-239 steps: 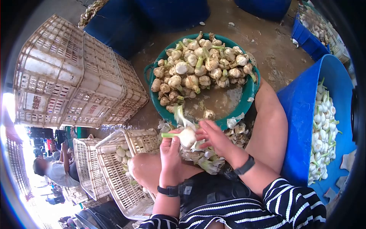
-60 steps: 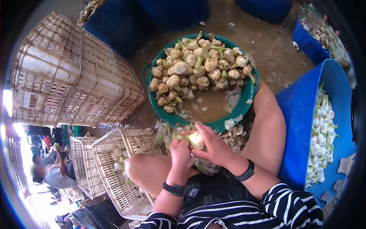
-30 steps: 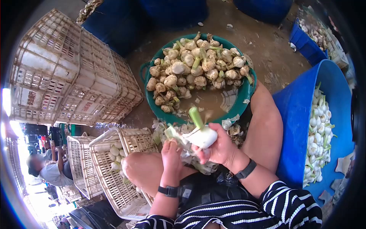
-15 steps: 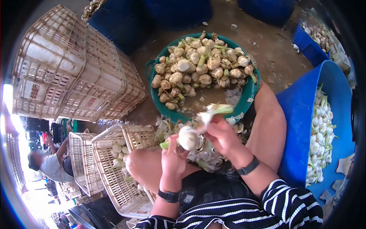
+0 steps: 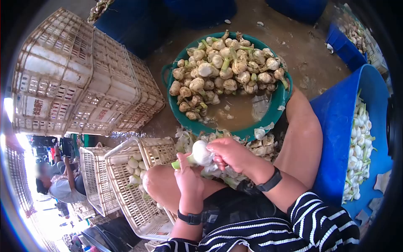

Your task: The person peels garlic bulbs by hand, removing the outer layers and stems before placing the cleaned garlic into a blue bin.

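Note:
A white, smooth garlic bulb [image 5: 202, 153] with a short green stem is held above my lap. My left hand [image 5: 189, 180] is closed around its stem end, thumb upright beside the cut tip. My right hand [image 5: 237, 157] has its fingers curled against the bulb's right side, pinching at it. Just beyond my hands, a green tub [image 5: 197, 127] carries a heap of dirty, unpeeled garlic bulbs [image 5: 226, 69] and some brownish water. Loose garlic skins [image 5: 262, 147] lie between the tub and my lap.
At right stands a blue tub [image 5: 331, 126] with peeled garlic [image 5: 359, 145]. Left of my knee, a white crate [image 5: 138, 201] contains more pale bulbs. Stacked crates [image 5: 84, 75] rise at upper left. Another person [image 5: 63, 185] sits at far left.
My right hand has come down onto the bulb; the blurred strip of skin and green leaf it held is gone from it. My left hand still holds the bulb.

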